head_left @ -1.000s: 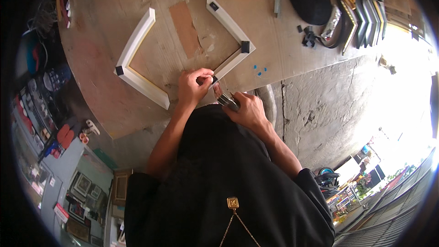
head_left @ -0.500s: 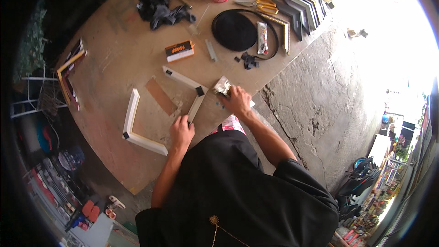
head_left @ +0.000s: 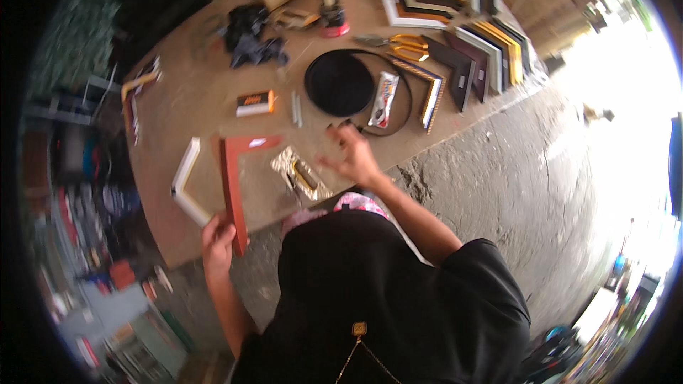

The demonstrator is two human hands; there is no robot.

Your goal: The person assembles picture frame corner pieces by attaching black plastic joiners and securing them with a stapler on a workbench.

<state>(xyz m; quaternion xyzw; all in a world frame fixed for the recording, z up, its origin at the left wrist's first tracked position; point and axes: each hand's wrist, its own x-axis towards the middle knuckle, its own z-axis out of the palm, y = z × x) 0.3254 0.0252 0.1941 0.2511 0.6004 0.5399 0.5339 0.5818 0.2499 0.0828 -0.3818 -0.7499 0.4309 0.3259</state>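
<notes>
At the tabletop's (head_left: 192, 107) near edge, the left hand (head_left: 218, 243) is clamped on the lower end of a red-brown frame corner (head_left: 231, 185), beside a white frame corner (head_left: 191, 207). Right hand (head_left: 358, 162), blurred, has fingers apart near a black coil (head_left: 339, 83); a metal tool (head_left: 288, 162) lies between the hands.

The person wears a loose, plain black cloth top (head_left: 398, 277) with a wide right sleeve (head_left: 491, 267) that ends around the elbow. A small, square gold-coloured metal pendant (head_left: 359, 328) lies on the chest, hung from a fine gold-coloured chain (head_left: 346, 364). Pink-and-white patterned fabric (head_left: 363, 203) peeks out past the top's hem. The left hand (head_left: 218, 240) and right hand (head_left: 356, 161) are bare.
</notes>
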